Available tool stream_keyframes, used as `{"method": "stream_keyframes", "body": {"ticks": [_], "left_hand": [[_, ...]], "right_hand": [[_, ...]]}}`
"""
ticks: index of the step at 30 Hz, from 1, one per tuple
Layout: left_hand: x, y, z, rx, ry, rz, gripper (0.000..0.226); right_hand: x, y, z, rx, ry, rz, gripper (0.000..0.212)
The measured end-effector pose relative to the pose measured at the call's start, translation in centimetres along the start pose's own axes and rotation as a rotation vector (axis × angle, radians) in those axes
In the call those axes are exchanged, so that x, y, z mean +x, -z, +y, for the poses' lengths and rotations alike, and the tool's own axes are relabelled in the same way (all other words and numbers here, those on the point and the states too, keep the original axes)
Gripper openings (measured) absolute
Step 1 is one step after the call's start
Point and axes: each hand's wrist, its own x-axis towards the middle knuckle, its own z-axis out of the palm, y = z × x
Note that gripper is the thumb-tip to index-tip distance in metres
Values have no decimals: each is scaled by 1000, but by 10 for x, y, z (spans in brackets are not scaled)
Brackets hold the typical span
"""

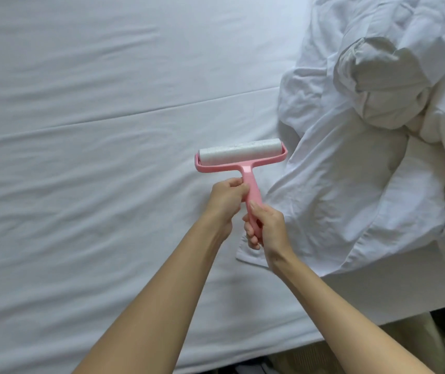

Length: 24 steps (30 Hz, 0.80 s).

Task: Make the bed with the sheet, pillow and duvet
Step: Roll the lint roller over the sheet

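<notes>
Head view: pink roller (240, 153) over sheet (81, 136), pointing to 12 o'clock; handle (251, 188) pinched high by left hand (226, 198), wrapped low by right hand (267, 225); duvet (364, 163) bunched at 3 o'clock.

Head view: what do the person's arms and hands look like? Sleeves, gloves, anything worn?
The left forearm and right forearm are bare, with no sleeve in view down to the frame's bottom edge. The left hand and right hand are ungloved. No watch, bracelet, ring or marking shows on the sides facing the camera.
</notes>
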Motion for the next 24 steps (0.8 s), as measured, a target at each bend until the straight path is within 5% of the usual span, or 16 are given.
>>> {"method": "stream_keyframes", "body": {"ticks": [8, 18, 24], "left_hand": [[14, -13, -9, 156, 128, -51, 28], [75, 4, 52, 138, 28, 0, 40], [136, 4, 108, 130, -32, 64, 28]], "right_hand": [[12, 5, 5, 97, -106, 167, 35], [97, -30, -36, 95, -40, 227, 29], [168, -54, -83, 51, 42, 246, 35]]}}
